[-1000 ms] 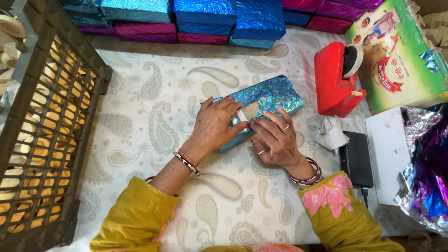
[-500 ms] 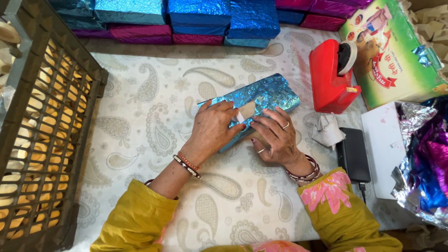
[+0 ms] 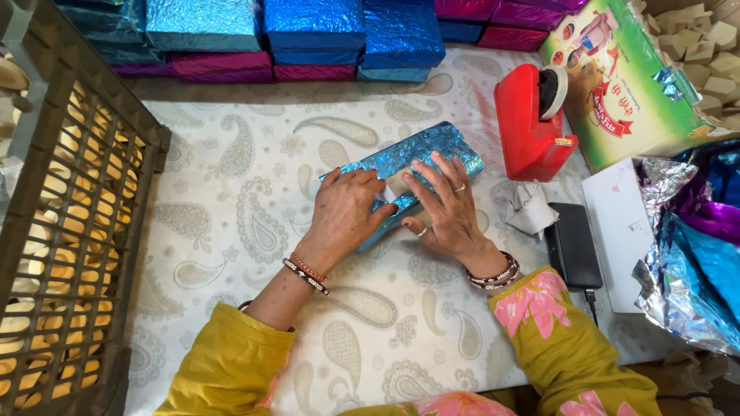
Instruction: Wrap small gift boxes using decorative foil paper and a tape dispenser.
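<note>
A flat box wrapped in shiny blue foil (image 3: 428, 150) lies tilted on the paisley cloth (image 3: 231, 200). My left hand (image 3: 344, 212) presses flat on its near-left end. My right hand (image 3: 445, 204) lies over its middle, fingers spread along the foil. Between the two hands a pale strip of the box or tape (image 3: 395, 187) shows through the foil seam. Both wrists wear bangles, and both arms are in yellow sleeves.
A red tape dispenser (image 3: 532, 127) stands right of the box, with crumpled white paper (image 3: 530, 208) and a black phone (image 3: 573, 245) below it. Wrapped blue and magenta boxes (image 3: 316, 35) line the far edge. A brown slatted crate (image 3: 65, 223) fills the left. Loose foil sheets (image 3: 694, 246) lie right.
My hands have shifted slightly on the foil box, with the right fingers stretching further along its top. The box stays in about the same place.
</note>
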